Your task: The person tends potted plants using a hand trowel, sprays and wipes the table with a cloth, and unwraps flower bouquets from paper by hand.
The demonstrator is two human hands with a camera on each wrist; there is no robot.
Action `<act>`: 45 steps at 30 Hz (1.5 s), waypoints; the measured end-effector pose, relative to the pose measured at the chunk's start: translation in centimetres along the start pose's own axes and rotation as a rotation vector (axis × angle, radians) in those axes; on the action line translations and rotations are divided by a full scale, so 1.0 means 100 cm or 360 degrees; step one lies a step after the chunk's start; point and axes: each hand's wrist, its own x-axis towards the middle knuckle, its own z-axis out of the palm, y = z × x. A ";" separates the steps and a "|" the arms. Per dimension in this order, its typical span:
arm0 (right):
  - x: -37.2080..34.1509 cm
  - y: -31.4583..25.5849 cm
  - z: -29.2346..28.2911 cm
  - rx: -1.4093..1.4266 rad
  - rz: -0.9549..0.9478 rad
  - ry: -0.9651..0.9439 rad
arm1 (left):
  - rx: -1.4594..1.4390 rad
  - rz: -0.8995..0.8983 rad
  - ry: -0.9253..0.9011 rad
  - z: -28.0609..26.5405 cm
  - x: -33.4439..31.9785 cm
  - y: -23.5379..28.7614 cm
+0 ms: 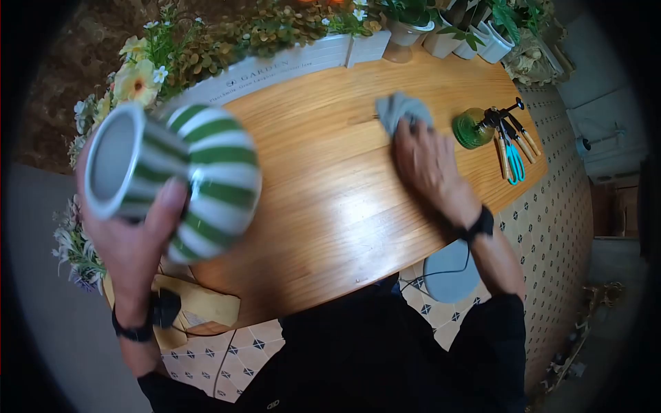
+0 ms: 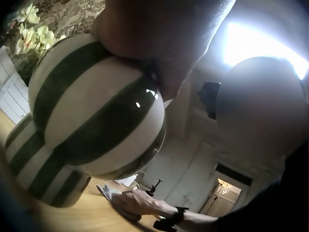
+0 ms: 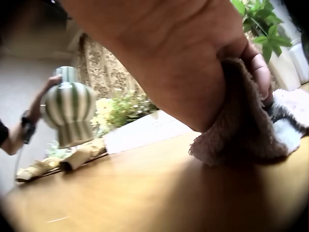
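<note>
My left hand point(image 1: 131, 234) grips a green-and-white striped vase point(image 1: 217, 182) by its narrow neck, with the thumb across it. The vase has a round, ribbed, glossy belly and is raised over the left side of the wooden table point(image 1: 310, 199). In the right wrist view the same vase point(image 3: 70, 107) shows its flared foot pointing down. My right hand point(image 1: 430, 162) holds a bunched grey cloth point(image 1: 401, 110) against the tabletop toward the back right. Up close, the fluffy cloth point(image 3: 246, 121) is crumpled under the palm and fingers.
Right of the cloth stand a green glass spray bottle point(image 1: 471, 129) and turquoise-handled scissors point(image 1: 514, 164) among other tools. A white planter point(image 1: 268, 69) with flowers lines the back edge, and white pots point(image 1: 441, 43) stand back right. Brown wrapping paper point(image 1: 206, 303) lies front left.
</note>
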 end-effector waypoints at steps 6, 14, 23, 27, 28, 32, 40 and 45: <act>-0.069 -0.007 -0.078 0.0889 -0.0043 -0.0617 | -0.0116 -0.0094 -0.0039 0.063 0.040 -0.017; -0.017 0.044 0.012 0.0432 0.0607 -0.0300 | -0.0056 -0.0117 0.0016 0.110 0.062 -0.028; -0.120 0.071 -0.124 0.1653 0.0182 -0.1240 | -0.0114 -0.0169 0.0062 0.119 0.057 -0.031; -0.133 0.170 -0.157 0.1202 0.0888 -0.0861 | -0.0083 -0.0160 0.0150 0.120 0.045 -0.023; -0.130 0.195 -0.154 0.1062 0.0951 -0.0711 | -0.0118 -0.0233 0.0147 0.119 0.042 -0.018; -0.096 0.315 -0.086 0.0634 0.1118 -0.0483 | -0.0036 -0.0068 0.0113 0.114 0.038 -0.016; -0.044 0.307 -0.039 0.1023 0.1209 0.0409 | 0.0043 -0.0131 0.0016 0.103 0.035 0.004; -0.040 0.129 -0.114 0.1614 0.0813 0.0381 | -0.0185 -0.0088 0.0048 0.109 0.029 -0.001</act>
